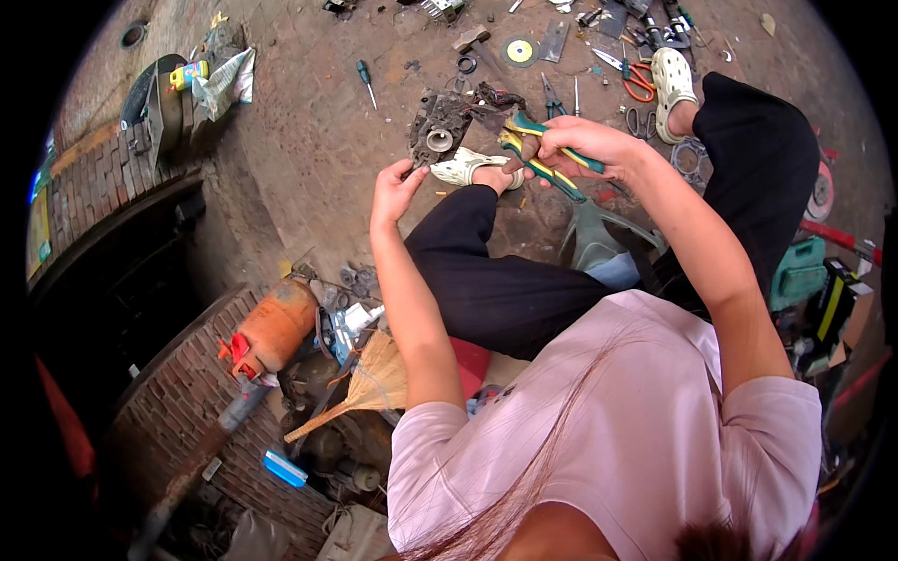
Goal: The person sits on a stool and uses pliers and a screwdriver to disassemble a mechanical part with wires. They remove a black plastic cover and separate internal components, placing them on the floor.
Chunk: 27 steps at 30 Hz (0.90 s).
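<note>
My right hand is closed around pliers with green and yellow handles. The handles are spread apart, and the jaw end points toward a grimy, dark machine part on the ground. That part has a pale round socket in its middle and dark wires at its far right side. At its near left edge, my left hand pinches the rim between thumb and fingers. Exactly where the jaws meet the part is hard to make out. My shoe is right beside the part.
Beyond the part lie a screwdriver, a hammer, a yellow disc, a second pair of pliers and red-handled scissors. An orange gas cylinder and a straw broom are at my left. A green case stands at my right.
</note>
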Tool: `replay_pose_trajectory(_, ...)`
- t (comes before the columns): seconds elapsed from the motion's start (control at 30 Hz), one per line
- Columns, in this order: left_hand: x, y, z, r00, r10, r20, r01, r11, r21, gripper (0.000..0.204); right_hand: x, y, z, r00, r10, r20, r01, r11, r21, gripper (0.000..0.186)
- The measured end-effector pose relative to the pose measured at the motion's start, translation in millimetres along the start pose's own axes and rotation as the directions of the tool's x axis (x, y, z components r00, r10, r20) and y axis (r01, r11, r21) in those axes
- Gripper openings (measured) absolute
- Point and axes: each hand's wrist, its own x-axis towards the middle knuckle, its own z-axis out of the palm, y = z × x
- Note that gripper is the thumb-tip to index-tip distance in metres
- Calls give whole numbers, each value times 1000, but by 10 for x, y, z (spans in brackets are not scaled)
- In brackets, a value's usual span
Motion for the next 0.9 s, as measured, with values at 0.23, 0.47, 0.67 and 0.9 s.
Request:
replay_pose_trajectory(0.23,13,-15,71,999,23,45,-26,998,65,33,4,145,-80,1000,-3,-15,4,997,81,36)
replay_pose_trajectory(0.47,48,26,183,999,42,-2,-42,998,46,31,-54,281,26,980,-108,-166,43,935,-352,24)
replay_pose_trajectory(0.67,131,83,319,1000,9,-5,-9,1000,-27,31,114,523,-38,830,-514,-215,78,490,-868,20)
replay_pose_trajectory(0.9,99,310,510,976,-175,129,206,934,-291,32,4,463,-68,749,-656,-96,-89,44,-995,30)
